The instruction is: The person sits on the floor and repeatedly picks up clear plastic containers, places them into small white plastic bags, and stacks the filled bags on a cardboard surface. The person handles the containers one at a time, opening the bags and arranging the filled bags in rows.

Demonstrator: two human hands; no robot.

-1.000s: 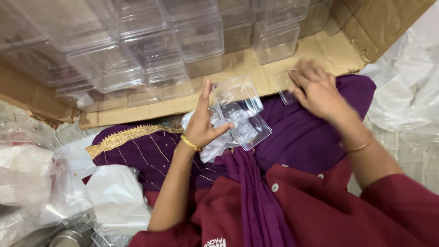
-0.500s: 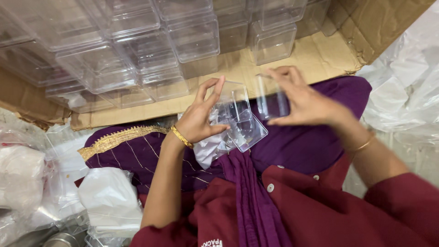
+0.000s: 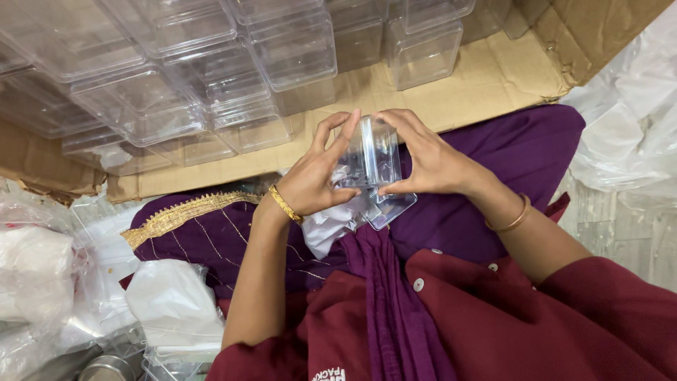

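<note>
Both hands meet over the person's lap, clamped from either side on a small clear plastic box (image 3: 374,152). The left hand (image 3: 314,180) curls its fingers around the box's left face, thumb and forefinger raised along its upper edge, while the right hand (image 3: 430,162) presses its fingers against the right face. The box is held just above a clear plastic lid (image 3: 388,208) and a crumpled white plastic bag (image 3: 328,226), both lying on the purple cloth (image 3: 486,169) across the lap. Beyond the box, on the flattened cardboard (image 3: 486,77), stand rows of stacked clear plastic boxes (image 3: 211,77). More white plastic bags (image 3: 169,303) lie left of the lap.
</note>
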